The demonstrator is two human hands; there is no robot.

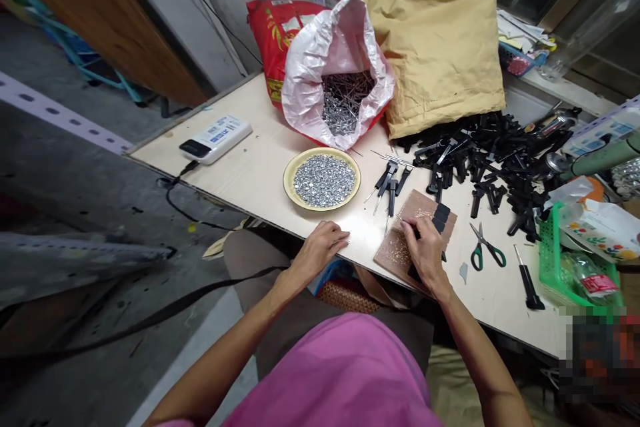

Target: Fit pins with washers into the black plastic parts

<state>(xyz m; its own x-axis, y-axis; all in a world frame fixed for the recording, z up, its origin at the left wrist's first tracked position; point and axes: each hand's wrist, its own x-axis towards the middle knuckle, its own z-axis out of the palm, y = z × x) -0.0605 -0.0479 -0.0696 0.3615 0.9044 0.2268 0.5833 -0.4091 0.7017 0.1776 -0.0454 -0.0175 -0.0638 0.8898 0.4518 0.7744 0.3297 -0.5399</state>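
Observation:
My left hand (320,248) rests at the table's front edge, its fingers pinched together; a tiny shiny bit shows by the fingertips, too small to name. Over a brown board (390,255) my right hand (425,247) is closed in a pinch, and what it grips is too small to make out. Black pads (441,215) lie on that board. Beyond it are several black plastic pieces with thin metal rods (392,195). A yellow dish (287,185) full of small silver metal parts (324,180) stands between and behind my hands.
Behind the dish, an open red-and-white sack (305,73) holds metal pins. A tan sack (440,40) stands beside a heap of black pieces (490,147). Green-handled scissors (485,250), a screwdriver-like tool (527,283) and a green basket (550,247) are rightward; a power bank (217,140) lies left.

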